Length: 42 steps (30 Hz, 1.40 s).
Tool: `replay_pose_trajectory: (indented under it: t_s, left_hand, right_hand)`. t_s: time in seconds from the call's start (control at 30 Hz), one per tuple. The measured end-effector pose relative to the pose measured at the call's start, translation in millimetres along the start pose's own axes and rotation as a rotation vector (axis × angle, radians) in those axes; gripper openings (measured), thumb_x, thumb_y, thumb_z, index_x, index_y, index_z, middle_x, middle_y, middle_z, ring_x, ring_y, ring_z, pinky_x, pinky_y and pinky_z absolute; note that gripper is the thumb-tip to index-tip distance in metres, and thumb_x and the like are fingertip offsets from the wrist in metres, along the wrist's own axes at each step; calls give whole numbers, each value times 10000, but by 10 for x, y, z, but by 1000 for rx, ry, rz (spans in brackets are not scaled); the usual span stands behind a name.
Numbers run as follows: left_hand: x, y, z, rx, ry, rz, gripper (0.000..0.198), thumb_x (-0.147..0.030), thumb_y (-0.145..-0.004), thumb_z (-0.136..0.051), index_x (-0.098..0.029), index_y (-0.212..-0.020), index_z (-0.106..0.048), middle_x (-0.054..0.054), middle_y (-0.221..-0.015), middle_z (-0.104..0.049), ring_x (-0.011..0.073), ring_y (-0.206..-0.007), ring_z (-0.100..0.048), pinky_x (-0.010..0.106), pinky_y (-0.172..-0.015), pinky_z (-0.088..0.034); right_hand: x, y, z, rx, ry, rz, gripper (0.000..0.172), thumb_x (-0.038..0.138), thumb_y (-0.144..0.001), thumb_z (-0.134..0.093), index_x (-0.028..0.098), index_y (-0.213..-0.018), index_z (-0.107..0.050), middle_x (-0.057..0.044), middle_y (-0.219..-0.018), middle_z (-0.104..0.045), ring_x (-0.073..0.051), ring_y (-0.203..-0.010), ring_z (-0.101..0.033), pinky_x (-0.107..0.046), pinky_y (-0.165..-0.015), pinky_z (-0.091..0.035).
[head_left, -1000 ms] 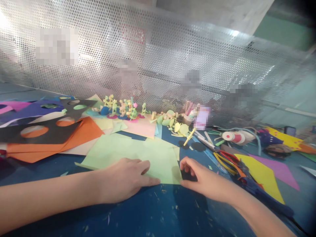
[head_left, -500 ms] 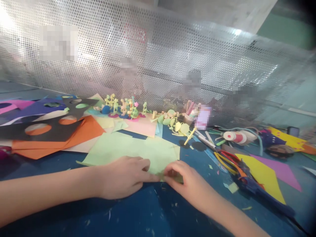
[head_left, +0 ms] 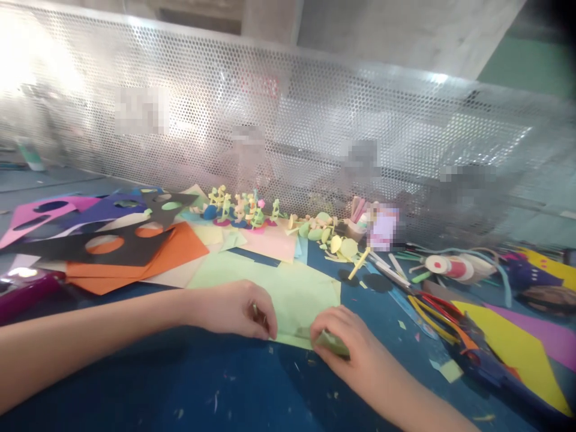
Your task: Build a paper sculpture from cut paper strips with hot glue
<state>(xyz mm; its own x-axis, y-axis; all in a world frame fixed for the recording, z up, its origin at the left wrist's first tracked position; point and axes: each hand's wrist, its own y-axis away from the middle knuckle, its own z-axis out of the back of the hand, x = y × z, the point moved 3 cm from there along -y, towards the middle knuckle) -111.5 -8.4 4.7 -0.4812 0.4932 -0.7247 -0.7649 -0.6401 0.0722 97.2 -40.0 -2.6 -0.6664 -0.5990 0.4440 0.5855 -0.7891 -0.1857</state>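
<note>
Head view: the near edge of a pale green paper sheet point(head_left: 301, 288) is pinched narrowly between thumb and fingers of the left hand point(head_left: 238, 309) and right hand point(head_left: 344, 339), though the left fingertips are partly hidden and contact there can only be judged likely. Beyond both grips, the sheet is spread on the dark blue table point(head_left: 202, 390). Orange paper point(head_left: 177, 252) is seen beyond and left of the left grip; right of the right grip, a dark blue and orange handheld tool point(head_left: 490, 367) is laid near a bright yellow paper sheet point(head_left: 517, 342).

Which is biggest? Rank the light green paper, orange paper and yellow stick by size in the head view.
1. Light green paper
2. Orange paper, partly covered
3. Yellow stick
</note>
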Motion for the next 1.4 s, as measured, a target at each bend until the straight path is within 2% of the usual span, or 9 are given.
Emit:
replay_pose_trajectory:
  t_s: [0.13, 0.33, 0.63, 0.83, 1.0, 1.17, 1.3, 1.4]
  left_hand:
    - [101, 20, -14, 10, 131, 17, 222, -300, -756, -598, -209, -930, -702, 34, -844, -672, 134, -755, -606, 195, -676, -470]
    - [195, 74, 33, 2, 197, 6, 242, -335, -735, -631, -218, -931, -712, 41, -859, -694, 146, -771, -624, 200, -705, -482]
    - [126, 117, 56, -35, -53, -125, 228, -266, -751, -621, -220, -955, -712, 42, -796, -659, 116, -684, -595, 172, -660, -455]
    - [106, 110, 44, -31, -79, -141, 212, -227, -758, -614, -244, -946, -711, 33, -801, -659, 115, -688, -601, 166, -653, -450]
    - [95, 94, 48, -24, -141, -184, 203, -199, -769, -600, -239, -932, -714, 34, -793, -659, 111, -710, -602, 152, -661, -441]
    - [15, 109, 40, -7, -277, -216, 205, -165, -784, -579, -217, -933, -710, 40, -802, -645, 104, -699, -591, 141, -649, -427]
    - [-101, 151, 21, 22, -464, -244, 235, -137, -820, -509, -223, -938, -693, 42, -804, -633, 121, -718, -581, 169, -645, -414]
    - [-156, 178, 10, 12, -551, -257, 261, -128, -816, -492, -241, -969, -670, 39, -820, -634, 143, -735, -584, 197, -660, -414]
  right_hand:
    - [17, 23, -48, 23, -9, 123, 220, 44, -800, -448, 242, -826, -539, -9, -889, -611, -161, -872, -557, -309, -774, -412]
    - [-58, 50, -96, 23, -51, 161, 196, 88, -834, -419, 244, -834, -536, -30, -917, -604, -162, -885, -568, -299, -780, -445]
    - [-66, 41, -99, 54, -71, 160, 180, 139, -869, -413, 255, -907, -546, -41, -938, -588, -163, -901, -561, -290, -784, -458]
    - [-75, 77, -108, 15, 2, 210, 313, 163, -889, -411, 324, -1112, -560, -46, -980, -585, -168, -892, -562, -297, -758, -461]
    - [-50, 98, -95, 35, 95, 259, 391, 119, -885, -396, 332, -1180, -538, -56, -994, -569, -175, -893, -549, -316, -742, -460]
    - [-21, 110, -82, 16, 157, 317, 441, 60, -859, -400, 319, -1194, -527, -58, -1006, -564, -177, -908, -534, -333, -745, -440]
    - [46, 89, -60, -13, 176, 339, 412, 63, -845, -426, 305, -1151, -561, -47, -979, -591, -180, -895, -527, -351, -765, -411]
    - [136, 60, -54, -17, 205, 418, 377, 80, -834, -456, 261, -1147, -563, -42, -949, -629, -184, -875, -534, -367, -797, -391]
